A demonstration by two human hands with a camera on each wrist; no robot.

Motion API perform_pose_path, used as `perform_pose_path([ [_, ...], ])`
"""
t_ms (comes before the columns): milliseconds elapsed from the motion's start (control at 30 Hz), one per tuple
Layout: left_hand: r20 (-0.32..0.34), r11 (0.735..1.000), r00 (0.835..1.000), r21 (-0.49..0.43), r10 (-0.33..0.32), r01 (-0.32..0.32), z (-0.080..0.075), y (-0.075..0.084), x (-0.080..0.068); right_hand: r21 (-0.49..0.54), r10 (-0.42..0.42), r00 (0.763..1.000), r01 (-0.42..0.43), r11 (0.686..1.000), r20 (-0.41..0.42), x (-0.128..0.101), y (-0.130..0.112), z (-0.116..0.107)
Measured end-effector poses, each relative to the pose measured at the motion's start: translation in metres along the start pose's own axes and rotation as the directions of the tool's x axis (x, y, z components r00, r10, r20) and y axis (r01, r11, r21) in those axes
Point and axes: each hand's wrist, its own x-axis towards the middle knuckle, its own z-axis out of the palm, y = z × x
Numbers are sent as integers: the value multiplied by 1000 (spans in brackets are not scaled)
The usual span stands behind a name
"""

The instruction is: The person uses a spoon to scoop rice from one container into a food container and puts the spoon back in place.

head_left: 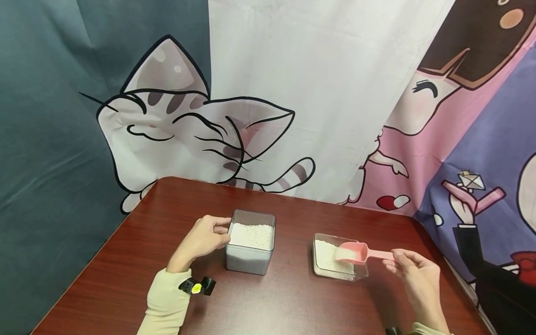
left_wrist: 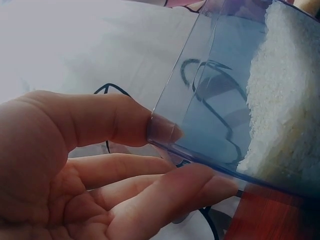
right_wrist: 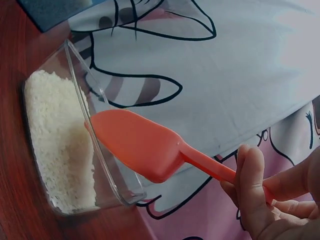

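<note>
A grey see-through square container (head_left: 248, 261) with white rice (head_left: 253, 236) in it stands at the table's middle. At its left side, my left hand (head_left: 207, 237) holds an upper corner, thumb and fingers on the wall near the rim. To its right is a shallower clear container (right_wrist: 112, 182), partly filled with rice (right_wrist: 57, 140). My right hand (head_left: 418, 272) pinches the handle of a pink scoop (head_left: 363, 253). The scoop's bowl is over the clear container, its tip overlapping the rim in the right wrist view. White grains show in the bowl in the head view.
Both containers stand apart on a dark red-brown wooden table (head_left: 188, 200). A printed cloth (head_left: 335, 83) with cartoon figures hangs behind the table's far edge and along the sides. A small black device (head_left: 197, 286) is strapped on the left wrist.
</note>
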Motion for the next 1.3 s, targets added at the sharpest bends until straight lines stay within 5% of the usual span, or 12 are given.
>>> perform_pose_path([
  [433, -8, 1000, 1000, -18, 9, -9, 1, -1, 0, -303, -148, 989, 142, 942, 0, -11, -22, 23],
  [767, -9, 1000, 1000, -21, 8, -8, 2, 0, 0, -558, -217, 976, 185, 809, 9, -12, -32, 29],
  [933, -7, 1000, 1000, -27, 12, -12, 2, -1, 0, -476, -181, 983, 141, 868, -40, -11, -34, 28],
  [1100, -11, 1000, 1000, -26, 11, -11, 3, -1, 0, -248, -106, 987, 74, 966, -118, -8, -31, 26],
  [1300, -16, 999, 1000, -30, 12, -13, 3, 0, -1, 9, -16, 997, 17, 1000, -78, -5, -26, 22],
])
